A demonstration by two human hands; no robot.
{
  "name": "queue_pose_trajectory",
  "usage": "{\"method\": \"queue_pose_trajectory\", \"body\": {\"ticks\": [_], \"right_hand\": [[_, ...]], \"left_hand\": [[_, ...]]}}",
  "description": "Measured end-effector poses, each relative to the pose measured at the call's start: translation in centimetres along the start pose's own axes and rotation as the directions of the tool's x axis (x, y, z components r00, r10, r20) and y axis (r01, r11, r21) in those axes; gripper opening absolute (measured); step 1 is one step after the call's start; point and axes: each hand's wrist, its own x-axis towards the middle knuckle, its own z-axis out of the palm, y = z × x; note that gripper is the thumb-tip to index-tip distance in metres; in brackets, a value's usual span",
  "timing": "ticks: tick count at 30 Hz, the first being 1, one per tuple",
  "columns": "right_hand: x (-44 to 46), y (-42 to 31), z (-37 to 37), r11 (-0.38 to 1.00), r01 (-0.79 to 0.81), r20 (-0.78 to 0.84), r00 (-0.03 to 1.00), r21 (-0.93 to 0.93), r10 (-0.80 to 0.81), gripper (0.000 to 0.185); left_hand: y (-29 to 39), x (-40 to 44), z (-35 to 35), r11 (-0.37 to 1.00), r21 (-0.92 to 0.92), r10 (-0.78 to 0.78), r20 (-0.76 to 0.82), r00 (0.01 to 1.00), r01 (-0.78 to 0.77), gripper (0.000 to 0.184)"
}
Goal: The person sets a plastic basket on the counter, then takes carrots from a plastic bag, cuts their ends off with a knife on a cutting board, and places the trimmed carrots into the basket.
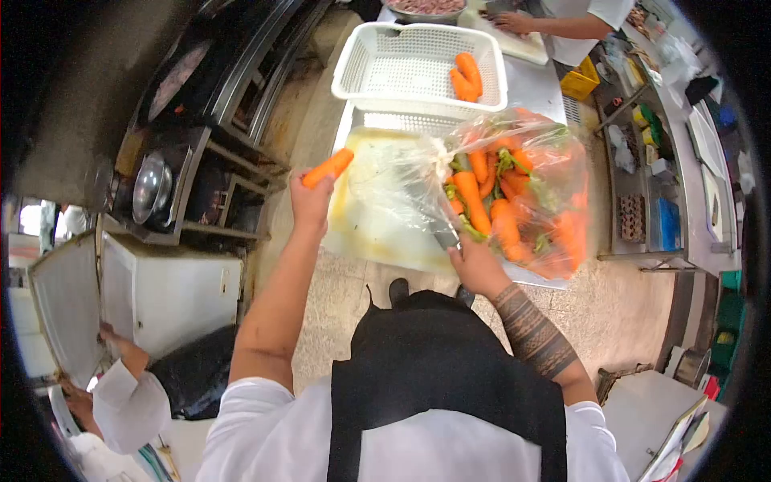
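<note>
My left hand (312, 199) is closed around the lower end of an orange carrot (331, 167), held up at the left edge of the white cutting board (365, 221). Near the board's front right, my right hand (475, 263) grips a knife (444, 233), its blade partly behind clear plastic. Just beyond that hand lies a clear plastic bag (562, 153) full of carrots, several with green stem ends. The bag's gathered end spreads over part of the board. Behind the board stands a white perforated basket (347, 84) holding a few carrots (467, 79).
At the table's far end are a metal bowl of meat (426, 6) and another person's hand (512, 22) over a board. Shelving (602, 193) stands at right. Stove equipment (241, 80) lines the left. Behind me at left, another person (128, 402) is by an open white freezer (181, 281).
</note>
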Motion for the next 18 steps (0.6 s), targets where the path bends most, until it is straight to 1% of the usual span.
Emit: {"method": "queue_pose_trajectory", "body": {"ticks": [1,3,4,5,7,8,11,12,13,14,15,16,18], "right_hand": [[-0.4,-0.3,0.1,1.0,0.002,-0.012,1.0,0.003,-0.002,0.044],[-0.9,-1.2,0.4,1.0,0.006,-0.039,0.999,0.01,-0.005,0.046],[-0.9,-1.6,0.3,0.999,-0.033,-0.001,0.999,-0.012,0.033,0.045],[-1.0,-2.0,0.0,0.999,-0.04,-0.007,0.999,-0.001,0.04,0.045],[-1.5,-2.6,-0.4,0.998,-0.059,-0.016,0.998,0.023,0.06,0.044],[-1.4,-2.4,-0.3,0.998,-0.062,-0.016,0.998,0.028,0.062,0.041],[-1.3,-2.1,0.1,0.997,-0.074,-0.011,0.997,0.031,0.074,0.037],[-1.2,-2.0,0.4,0.997,-0.076,-0.016,0.997,0.024,0.076,0.037],[-1.2,-1.9,0.8,0.997,-0.077,-0.018,0.997,0.017,0.078,0.036],[-1.3,-1.7,1.2,0.997,-0.078,-0.015,0.997,0.009,0.078,0.036],[-1.4,-1.7,1.0,0.996,-0.08,-0.006,0.997,0.026,0.081,0.036],[-1.4,-1.8,0.8,0.996,-0.082,0.004,0.997,0.044,0.081,0.036],[-1.4,-1.7,0.6,0.995,-0.079,0.015,0.997,0.066,0.078,0.036]], "left_hand": [[1.4,1.9,2.2,0.999,-0.042,0.022,0.031,0.999,-0.021,0.054],[3.8,5.7,7.3,0.998,-0.019,0.065,0.1,0.993,-0.063,0.054],[4.7,7.4,10.2,0.995,0.04,0.081,0.145,0.986,-0.087,0.055],[5.5,8.8,13.0,0.989,0.097,0.094,0.191,0.977,-0.114,0.057],[6.1,10.5,18.5,0.998,0.027,0.044,0.325,0.945,-0.056,0.062],[6.1,11.1,20.6,1.0,-0.004,0.02,0.39,0.921,-0.02,0.064],[3.5,13.1,24.7,0.949,0.245,0.041,0.527,0.849,-0.198,0.071],[3.0,12.8,25.3,0.795,0.444,0.12,0.553,0.825,-0.413,0.073],[2.5,12.7,25.7,0.625,0.554,0.105,0.639,0.762,-0.551,0.073],[2.0,12.6,25.8,0.419,0.616,0.064,0.713,0.698,-0.667,0.073],[1.9,11.8,25.7,0.192,0.626,0.001,0.77,0.638,-0.756,0.073],[2.0,11.0,25.2,0.207,0.604,0.029,0.783,0.622,-0.77,0.071],[2.4,10.2,24.3,0.403,0.515,0.123,0.789,0.602,-0.756,0.067]]}}
